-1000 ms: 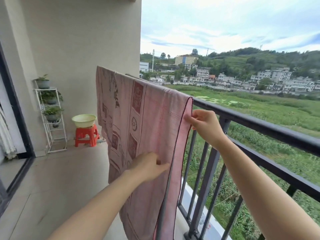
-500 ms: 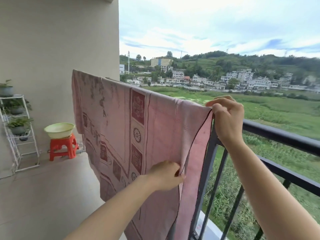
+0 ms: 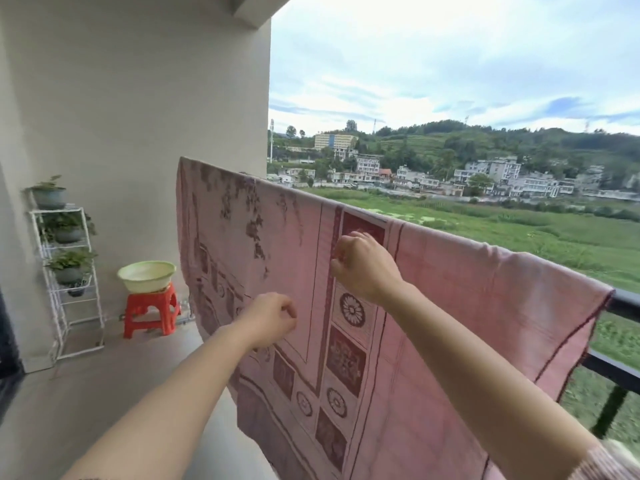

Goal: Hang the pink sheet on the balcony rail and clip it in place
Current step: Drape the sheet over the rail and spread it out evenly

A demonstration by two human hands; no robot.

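Note:
The pink sheet (image 3: pixel 467 306), printed with dark red squares and flowers, hangs draped over the black balcony rail (image 3: pixel 625 304) and covers most of its length. My left hand (image 3: pixel 272 322) is against the sheet's inner face below the rail, thumb and fingers pinched on the fabric. My right hand (image 3: pixel 363 268) is higher, just under the rail top, with its fingers curled into the cloth beside a dark red stripe. The sheet's right edge hangs free near the bare stretch of rail. No clip is in view.
At the far left a white plant rack (image 3: pixel 67 282) with potted plants stands against the wall. Beside it is a red stool (image 3: pixel 150 315) carrying a pale green basin (image 3: pixel 146 275). The balcony floor (image 3: pixel 86 393) lies below; fields and houses lie beyond the rail.
Both hands left the sheet's right edge and moved left to its middle. The sheet now lies spread further along the rail. The view has shifted right and up.

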